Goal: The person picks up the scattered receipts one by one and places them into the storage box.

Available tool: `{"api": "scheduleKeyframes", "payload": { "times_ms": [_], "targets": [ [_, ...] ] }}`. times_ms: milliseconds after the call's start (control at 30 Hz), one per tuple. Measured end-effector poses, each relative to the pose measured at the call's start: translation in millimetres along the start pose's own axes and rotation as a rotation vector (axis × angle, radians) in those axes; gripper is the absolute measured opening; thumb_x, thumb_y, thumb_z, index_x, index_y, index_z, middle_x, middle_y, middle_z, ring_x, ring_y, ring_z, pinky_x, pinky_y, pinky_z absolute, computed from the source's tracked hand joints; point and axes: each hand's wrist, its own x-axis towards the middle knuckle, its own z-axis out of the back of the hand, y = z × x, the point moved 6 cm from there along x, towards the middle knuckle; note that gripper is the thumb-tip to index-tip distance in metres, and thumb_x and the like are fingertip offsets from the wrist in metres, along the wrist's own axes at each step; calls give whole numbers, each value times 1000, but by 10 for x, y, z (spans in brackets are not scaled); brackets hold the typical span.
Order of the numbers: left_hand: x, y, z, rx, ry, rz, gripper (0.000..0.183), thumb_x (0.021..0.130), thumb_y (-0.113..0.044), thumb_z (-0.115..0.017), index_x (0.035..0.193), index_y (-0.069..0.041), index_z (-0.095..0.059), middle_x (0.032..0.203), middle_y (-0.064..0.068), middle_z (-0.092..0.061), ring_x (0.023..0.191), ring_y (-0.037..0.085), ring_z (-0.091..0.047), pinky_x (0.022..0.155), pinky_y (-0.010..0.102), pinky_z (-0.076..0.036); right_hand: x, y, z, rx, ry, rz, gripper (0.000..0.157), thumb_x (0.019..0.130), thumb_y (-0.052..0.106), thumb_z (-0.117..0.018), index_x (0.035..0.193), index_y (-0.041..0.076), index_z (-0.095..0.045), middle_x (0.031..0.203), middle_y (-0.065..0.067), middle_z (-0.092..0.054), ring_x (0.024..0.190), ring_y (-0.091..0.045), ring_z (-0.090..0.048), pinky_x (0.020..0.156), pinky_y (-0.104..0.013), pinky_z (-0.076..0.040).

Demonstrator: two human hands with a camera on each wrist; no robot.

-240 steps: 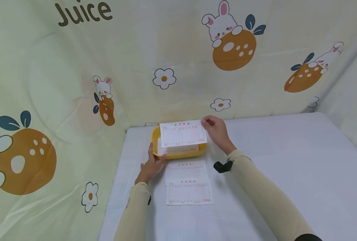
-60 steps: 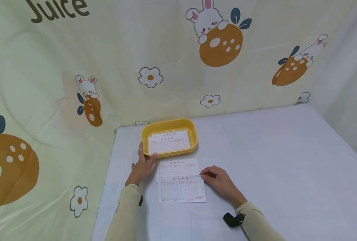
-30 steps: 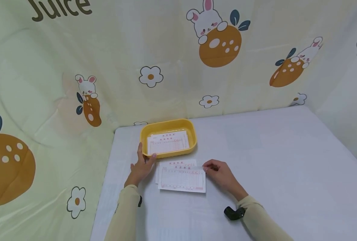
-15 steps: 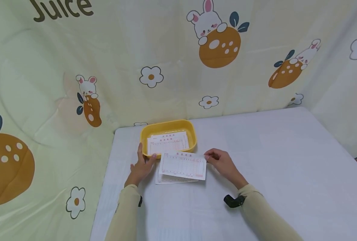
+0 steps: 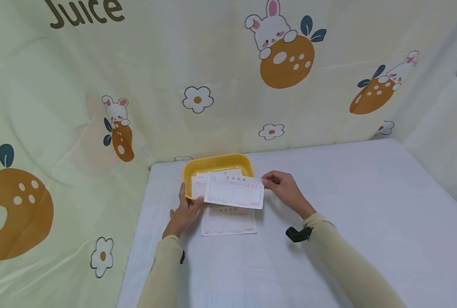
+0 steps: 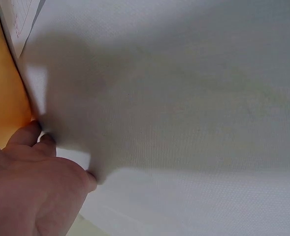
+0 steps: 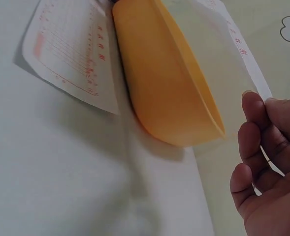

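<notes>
My right hand [image 5: 286, 190] pinches a white receipt slip [image 5: 234, 192] with red print by its upper right corner, thumb against index finger. The slip slants over the front rim of a yellow plastic tray [image 5: 217, 161], hiding part of it. Inside the tray lie more receipt slips [image 5: 198, 186]. My left hand [image 5: 181, 216] holds the tray's front left corner, index finger along the left side and thumb at the front wall. Just in front of the tray another receipt slip [image 5: 228, 222] lies on the table; in the right wrist view this slip [image 7: 73, 54] has a raised edge.
The table [image 5: 328, 214] wears a white cloth and runs far to the right. Behind and to the left hangs a pale curtain [image 5: 155, 64] with rabbits, fruit and flowers. A black device [image 5: 298, 234] is strapped at my right wrist.
From the table in front of the tray, my right hand has lifted the upper receipt slip and carried it away from me, over the tray's front. My left hand has stayed at the tray's corner.
</notes>
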Motion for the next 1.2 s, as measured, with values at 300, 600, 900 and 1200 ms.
{"api": "scheduleKeyframes", "payload": {
  "times_ms": [300, 600, 900, 1200],
  "targets": [
    [35, 39, 17, 7, -7, 40, 103, 104, -73, -49, 170, -32, 17, 175, 20, -18, 149, 58, -35, 125, 65, 12, 255, 108, -48, 54, -6, 18, 21, 109, 10, -64, 122, -5, -71, 114, -19, -73, 109, -49, -66, 102, -60, -54],
    [45, -2, 23, 4, -21, 6, 99, 106, -67, -50, 171, -28, 14, 173, 23, -21, 148, 56, -38, 125, 66, 10, 555, 240, -87, 58, -7, 22, 21, 110, 9, -62, 122, -5, -71, 116, -20, -73, 114, -48, -66, 103, -57, -54],
    [36, 3, 20, -2, -35, 31, 100, 106, -65, -53, 172, -29, 12, 174, 18, -22, 149, 54, -37, 126, 64, 11, 862, 382, -126, 14, 14, 37, 21, 111, 8, -59, 124, -6, -68, 121, -22, -70, 112, -37, -68, 107, -52, -54],
    [27, -25, 31, 2, -35, 23, 100, 105, -67, -52, 172, -28, 11, 174, 17, -23, 150, 52, -38, 126, 66, 10, 1063, 410, -209, -13, 29, 7, 19, 112, 7, -57, 122, -4, -67, 118, -21, -68, 111, -39, -63, 104, -46, -53]
  ]
}}
